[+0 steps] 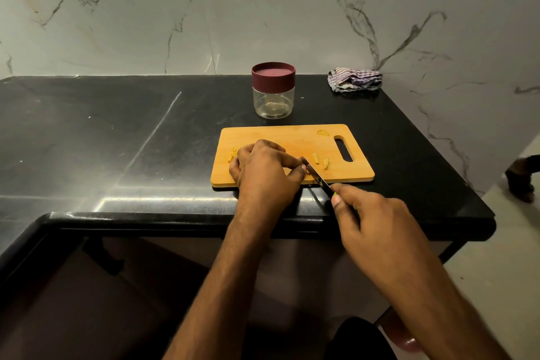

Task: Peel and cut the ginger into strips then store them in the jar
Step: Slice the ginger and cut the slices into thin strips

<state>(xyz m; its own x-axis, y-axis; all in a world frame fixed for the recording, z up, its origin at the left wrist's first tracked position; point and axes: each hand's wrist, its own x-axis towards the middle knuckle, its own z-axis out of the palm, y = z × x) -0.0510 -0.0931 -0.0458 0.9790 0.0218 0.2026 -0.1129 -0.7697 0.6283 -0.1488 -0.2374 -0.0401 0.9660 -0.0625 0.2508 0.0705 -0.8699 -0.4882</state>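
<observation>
Two bare forearms reach in from the near edge over a glossy black stone counter [117, 137], whose rounded front lip curves away at the left above dark cabinetry. The right hand [371, 213] is curled round the handle of a knife [317, 177], the blade angling up and left onto a wooden cutting board [292, 137]. The left hand [263, 166] rests on the board with fingers bent, fingertips pinching something small right at the blade's tip; the piece itself is mostly hidden. Just right of the blade lie a couple of cut ginger strips [320, 159], with more yellow ginger bits [233, 153] peeking out at the left hand's far side and one peel scrap [323, 132] near the board's handle slot. Beyond the board stands a clear jar [273, 96], its maroon lid on. Farther right, a crumpled striped cloth [355, 79] sits against a white, grey-veined marble wall [263, 9].
</observation>
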